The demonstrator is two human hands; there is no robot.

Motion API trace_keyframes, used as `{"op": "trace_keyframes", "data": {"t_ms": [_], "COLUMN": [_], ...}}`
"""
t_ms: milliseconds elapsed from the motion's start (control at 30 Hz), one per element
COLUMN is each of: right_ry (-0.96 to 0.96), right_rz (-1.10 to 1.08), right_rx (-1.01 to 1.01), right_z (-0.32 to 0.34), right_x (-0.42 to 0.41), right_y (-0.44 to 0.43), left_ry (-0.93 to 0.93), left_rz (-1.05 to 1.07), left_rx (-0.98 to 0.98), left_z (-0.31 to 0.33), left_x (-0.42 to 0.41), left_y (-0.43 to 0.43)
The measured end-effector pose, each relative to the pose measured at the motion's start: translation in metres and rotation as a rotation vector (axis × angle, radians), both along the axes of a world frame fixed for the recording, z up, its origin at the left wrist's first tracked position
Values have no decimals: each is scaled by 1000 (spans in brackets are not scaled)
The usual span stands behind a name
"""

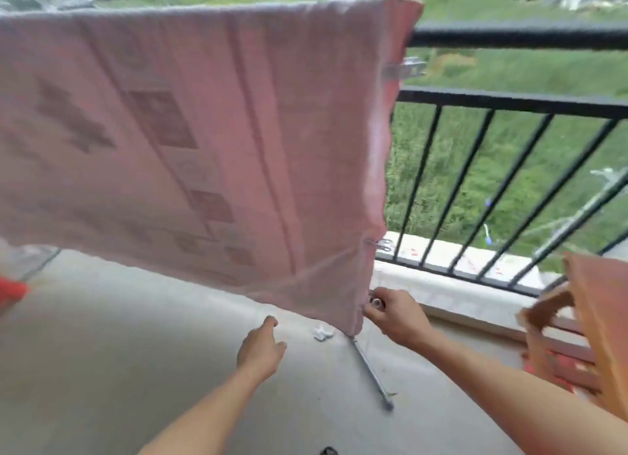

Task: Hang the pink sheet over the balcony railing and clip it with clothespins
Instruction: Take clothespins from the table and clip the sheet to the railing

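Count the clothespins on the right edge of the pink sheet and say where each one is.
3. One clothespin sits high on the pink sheet, just under the top rail. A second is lower down the edge. A third, blurred, is in the right hand at the bottom corner. Others may be hidden.

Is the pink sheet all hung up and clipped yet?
Nearly. The pink sheet already hangs over the railing, with one clothespin near the top and another lower down its side edge. The right hand is at the bottom corner, seemingly fixing one more; the left hand is free.
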State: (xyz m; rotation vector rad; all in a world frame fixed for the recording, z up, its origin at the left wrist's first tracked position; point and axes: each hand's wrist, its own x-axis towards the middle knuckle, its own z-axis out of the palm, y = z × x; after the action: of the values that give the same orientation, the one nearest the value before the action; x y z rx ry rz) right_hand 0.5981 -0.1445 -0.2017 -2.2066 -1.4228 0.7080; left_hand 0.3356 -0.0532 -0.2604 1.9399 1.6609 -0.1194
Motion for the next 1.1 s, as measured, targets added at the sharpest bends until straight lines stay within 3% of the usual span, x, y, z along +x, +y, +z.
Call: {"op": "trace_keyframes", "data": {"t_ms": [133, 367, 567, 767, 933, 1100], "right_ry": [-218, -218, -224, -200, -127, -170], "right_rz": [236, 662, 940, 1148, 1315, 1380], "right_rx": [-6, 81, 141, 99, 61, 90], "right_z": [15, 23, 6, 20, 24, 5], "right_x": [-80, -232, -360, -494, -626, -755], "right_y": [94, 251, 389, 510, 579, 650], "left_ry": [31, 158, 249, 184, 255, 288], "left_rz": [187, 522, 570, 700, 782, 798], "left_rx": [88, 130, 148, 181, 223, 239], "left_z": [13, 21, 28, 53, 71, 68], "left_x": [-94, -246, -355, -455, -551, -670], "left_y": [37, 92, 174, 251, 296, 352]}}
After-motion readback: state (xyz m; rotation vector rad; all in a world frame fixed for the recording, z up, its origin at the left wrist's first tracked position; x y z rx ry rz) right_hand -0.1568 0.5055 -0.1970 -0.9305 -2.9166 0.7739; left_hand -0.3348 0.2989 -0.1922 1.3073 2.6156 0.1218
